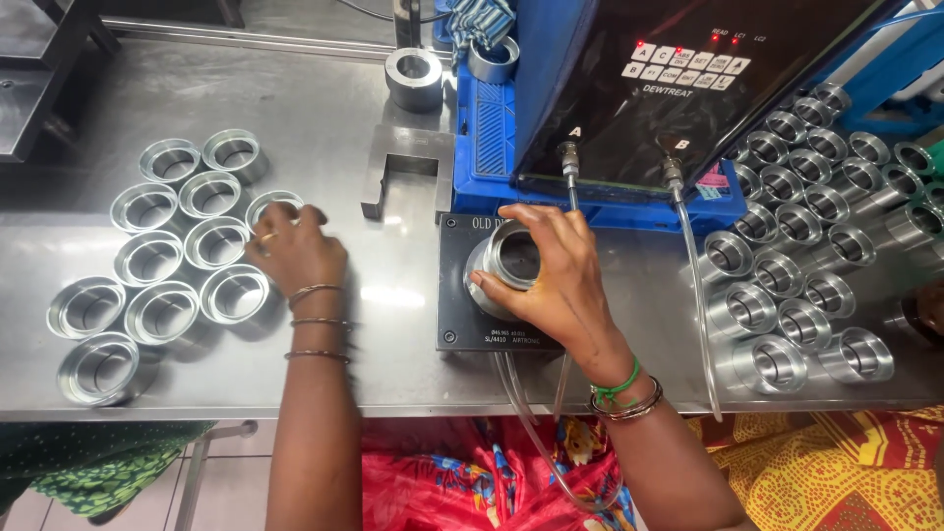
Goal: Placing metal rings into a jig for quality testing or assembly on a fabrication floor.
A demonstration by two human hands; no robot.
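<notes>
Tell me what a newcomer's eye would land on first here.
The right hand grips a shiny metal ring on the dark fixture plate at centre. The left hand touches a ring in the cluster at left; more ring parts crowd the right.

Both my forearms reached forward, bare, bangles at wrists. My left hand (295, 254) lay palm down, fingers curled, ring on one finger, fingertips pressed forward. My right hand (553, 280) was bent at wrist, fingers spread and wrapped in closed grip, thumb low on near side.
</notes>
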